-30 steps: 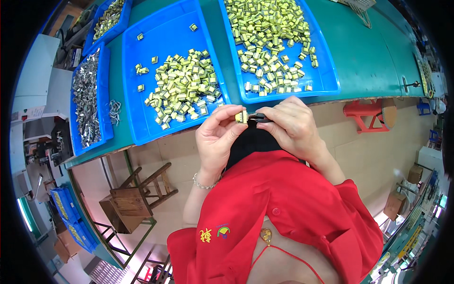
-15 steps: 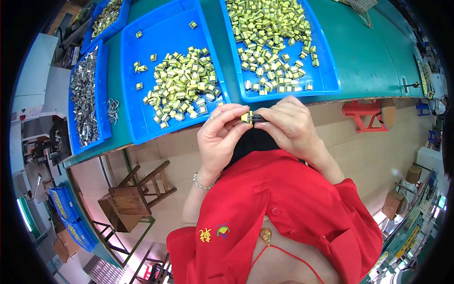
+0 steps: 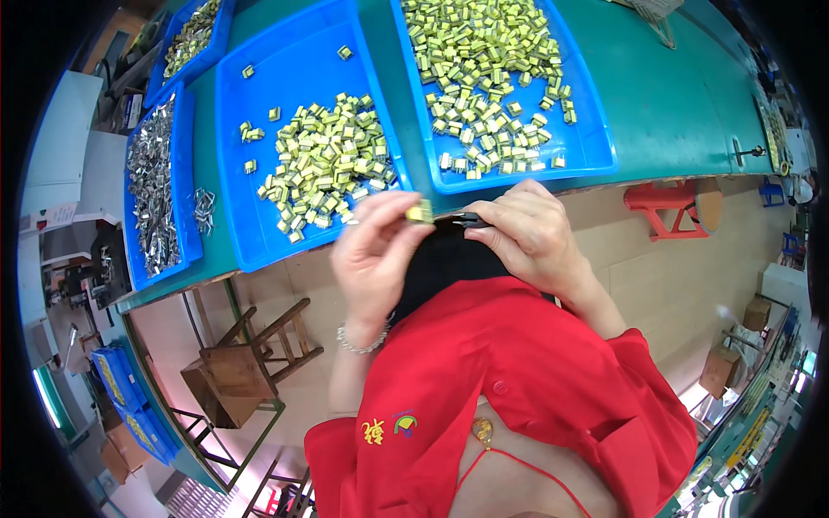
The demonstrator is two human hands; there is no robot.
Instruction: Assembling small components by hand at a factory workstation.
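Note:
Just in front of the table edge, my left hand (image 3: 370,249) pinches a small yellow transformer (image 3: 420,211) between thumb and fingertips. My right hand (image 3: 537,231) is closed around a dark tool (image 3: 470,220) with narrow tips, like tweezers; most of it is hidden in the fingers. The tool tips and the transformer are apart. Beyond my left hand, a blue tray (image 3: 285,53) carries a heap of similar transformers (image 3: 332,155), with a few lying separately. Another blue tray (image 3: 589,129), beyond my right hand, holds a larger pile of them.
At the left, a narrow blue tray (image 3: 186,190) contains silvery metal clips (image 3: 154,194), and several loose clips (image 3: 204,210) lie beside it on the green table (image 3: 665,104). A wooden stool (image 3: 237,371) stands below left, a red stool (image 3: 661,210) to the right.
My left hand has moved left with the transformer, away from the tool. The tool tips now show free in my right hand, which has stayed nearly in place.

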